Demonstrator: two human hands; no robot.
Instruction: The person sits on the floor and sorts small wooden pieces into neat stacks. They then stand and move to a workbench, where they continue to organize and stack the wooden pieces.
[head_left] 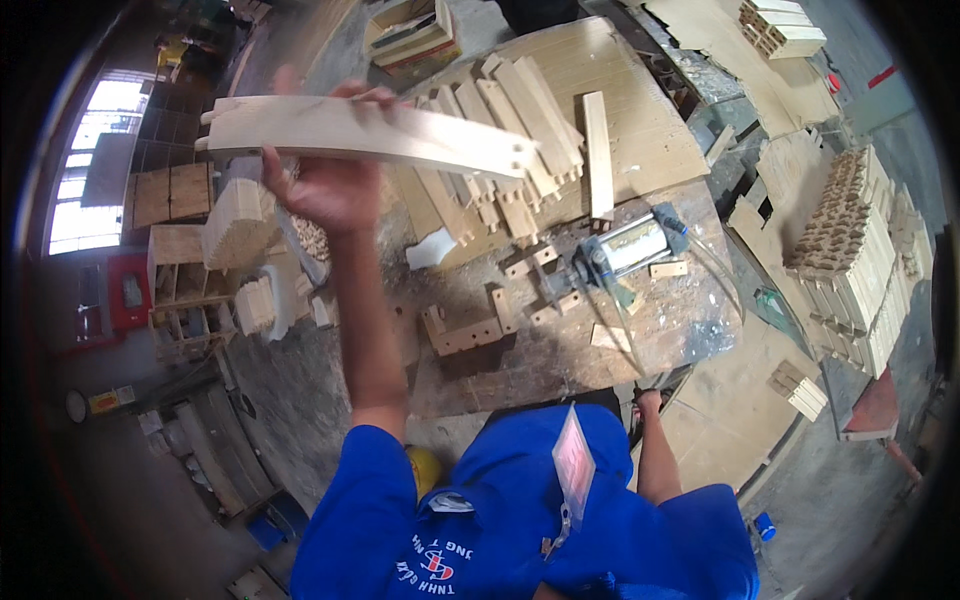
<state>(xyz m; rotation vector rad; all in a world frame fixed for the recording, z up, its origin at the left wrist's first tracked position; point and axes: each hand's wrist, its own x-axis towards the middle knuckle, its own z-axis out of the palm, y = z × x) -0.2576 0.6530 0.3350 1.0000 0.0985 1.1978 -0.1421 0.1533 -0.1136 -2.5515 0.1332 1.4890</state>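
A bright blue short-sleeved shirt (620, 540) covers the torso, well below the left hand's fingers (378, 96). Its left sleeve (362, 475) is plain and hems off straight, with a bare forearm (368, 320) between hem and fingers. The matching right sleeve (712, 530) lies lower and farther right of them. Also below the fingers, the chest bears a red-and-white emblem (436, 566) with white lettering; right of that, a pinkish badge (573, 465) in a clear holder hangs from a metal-looking clip (564, 518).
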